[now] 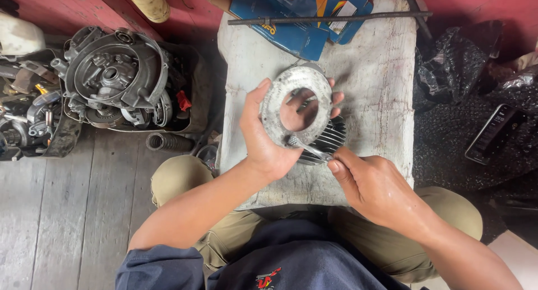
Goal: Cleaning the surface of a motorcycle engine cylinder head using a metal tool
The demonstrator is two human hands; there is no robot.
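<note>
Your left hand [263,136] gripped the finned engine cylinder [305,119] from its left side, thumb hooked over the flat gasket face and fingertips showing through the bore, holding it tilted up above the stone block [370,88] rather than resting on it. Your right hand [372,186] was closed in a pinch on a small metal tool [307,148] — a slim spanner or scraper, I could not tell which — its tip touching the lower edge of the face. The cylinder looked like cast metal: stiff, fairly heavy for one hand, and likely greasy, so the grip through the bore and around the rim seemed the secure one; the thin cooling fins beneath would probably bend or chip if squeezed or knocked on the block's edge. The block had bare room to the right and in front of you, while the blue cartons [297,15] and a dark metal rod [330,18] crowded its far end. To your left on the wooden floor sat an engine crankcase [112,71] among loose parts — well apart, but limiting any sweep that way. A black plastic bag [448,65] lay to the right.
</note>
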